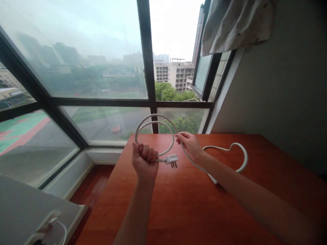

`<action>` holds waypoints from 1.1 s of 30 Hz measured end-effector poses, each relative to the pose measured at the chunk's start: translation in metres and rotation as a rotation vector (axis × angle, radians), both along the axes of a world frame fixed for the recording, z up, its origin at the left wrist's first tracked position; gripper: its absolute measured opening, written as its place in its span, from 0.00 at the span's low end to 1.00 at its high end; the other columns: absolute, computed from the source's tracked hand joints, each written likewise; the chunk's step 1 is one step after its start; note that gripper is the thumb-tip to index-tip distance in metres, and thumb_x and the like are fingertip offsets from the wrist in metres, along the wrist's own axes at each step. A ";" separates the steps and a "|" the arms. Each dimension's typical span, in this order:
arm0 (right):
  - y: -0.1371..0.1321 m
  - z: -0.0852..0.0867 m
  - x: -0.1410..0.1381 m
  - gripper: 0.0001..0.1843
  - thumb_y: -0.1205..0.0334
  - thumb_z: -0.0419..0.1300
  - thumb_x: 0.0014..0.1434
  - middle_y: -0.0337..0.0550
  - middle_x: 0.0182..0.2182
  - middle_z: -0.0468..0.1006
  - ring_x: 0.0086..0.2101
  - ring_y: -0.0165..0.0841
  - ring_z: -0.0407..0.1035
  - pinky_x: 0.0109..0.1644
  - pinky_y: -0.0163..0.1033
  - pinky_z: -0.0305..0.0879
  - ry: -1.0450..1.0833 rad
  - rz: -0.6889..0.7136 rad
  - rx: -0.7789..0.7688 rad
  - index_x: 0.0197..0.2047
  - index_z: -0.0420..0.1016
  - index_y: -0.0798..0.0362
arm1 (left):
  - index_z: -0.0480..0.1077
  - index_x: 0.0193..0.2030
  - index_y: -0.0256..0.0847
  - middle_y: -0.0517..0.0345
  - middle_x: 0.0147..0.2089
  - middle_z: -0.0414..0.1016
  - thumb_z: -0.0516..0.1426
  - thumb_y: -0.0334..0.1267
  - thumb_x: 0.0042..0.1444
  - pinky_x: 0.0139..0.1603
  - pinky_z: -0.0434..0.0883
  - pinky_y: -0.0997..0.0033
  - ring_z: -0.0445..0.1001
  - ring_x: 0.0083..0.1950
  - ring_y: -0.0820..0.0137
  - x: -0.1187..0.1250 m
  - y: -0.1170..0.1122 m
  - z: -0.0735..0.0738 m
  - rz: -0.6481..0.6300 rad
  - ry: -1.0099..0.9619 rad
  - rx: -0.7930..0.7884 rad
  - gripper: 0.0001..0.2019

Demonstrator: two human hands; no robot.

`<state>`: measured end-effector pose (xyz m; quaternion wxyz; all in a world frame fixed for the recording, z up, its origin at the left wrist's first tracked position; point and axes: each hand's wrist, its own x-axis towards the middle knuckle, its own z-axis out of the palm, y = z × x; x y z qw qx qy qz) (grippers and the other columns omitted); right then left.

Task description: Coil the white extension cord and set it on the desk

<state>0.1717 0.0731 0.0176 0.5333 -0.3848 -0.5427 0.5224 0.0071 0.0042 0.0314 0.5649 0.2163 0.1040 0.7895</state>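
My left hand (144,160) is a closed fist around a white power cable (153,120), gripping coiled loops just behind the white plug (171,159), whose prongs point down. My right hand (190,144) pinches the same cable a little to the right, where the loop comes down. From there the cable runs on across the reddish wooden table (178,204) in a wavy curve (240,153) to the right. A white end piece (212,178) shows under my right forearm, mostly hidden.
The table stands against a large window with black frames (149,68) overlooking buildings and trees. A grey wall (281,85) is on the right, with a curtain (235,23) above. At lower left, a grey surface carries a white device with a cord (48,226).
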 end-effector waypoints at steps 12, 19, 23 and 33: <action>0.001 0.012 0.057 0.09 0.58 0.67 0.46 0.38 0.25 0.76 0.28 0.30 0.72 0.31 0.36 0.71 -0.431 0.151 0.025 0.28 0.73 0.52 | 0.54 0.22 0.40 0.71 0.15 0.43 0.55 0.47 0.60 0.16 0.44 0.77 0.44 0.14 0.80 0.012 0.006 -0.010 0.024 0.132 0.009 0.20; -0.032 0.011 0.025 0.17 0.49 0.63 0.52 0.40 0.20 0.75 0.21 0.27 0.67 0.23 0.32 0.61 -0.245 0.270 -0.002 0.25 0.70 0.55 | 0.51 0.23 0.40 0.70 0.17 0.35 0.46 0.47 0.65 0.16 0.41 0.76 0.38 0.15 0.79 -0.005 0.002 -0.002 -0.116 -0.165 0.096 0.21; -0.037 0.000 0.007 0.15 0.51 0.56 0.56 0.34 0.16 0.66 0.17 0.24 0.59 0.18 0.31 0.50 -0.102 0.313 -0.117 0.30 0.72 0.55 | 0.50 0.23 0.40 0.70 0.17 0.35 0.45 0.48 0.66 0.15 0.41 0.76 0.37 0.15 0.79 -0.006 0.000 -0.004 -0.130 -0.212 0.105 0.21; -0.044 -0.010 -0.002 0.19 0.48 0.55 0.59 0.48 0.44 0.77 0.40 0.36 0.71 0.38 0.40 0.69 0.219 0.367 -0.089 0.49 0.71 0.50 | 0.50 0.22 0.40 0.70 0.16 0.37 0.46 0.47 0.65 0.14 0.42 0.77 0.38 0.15 0.79 -0.002 0.001 -0.013 -0.097 -0.205 -0.003 0.21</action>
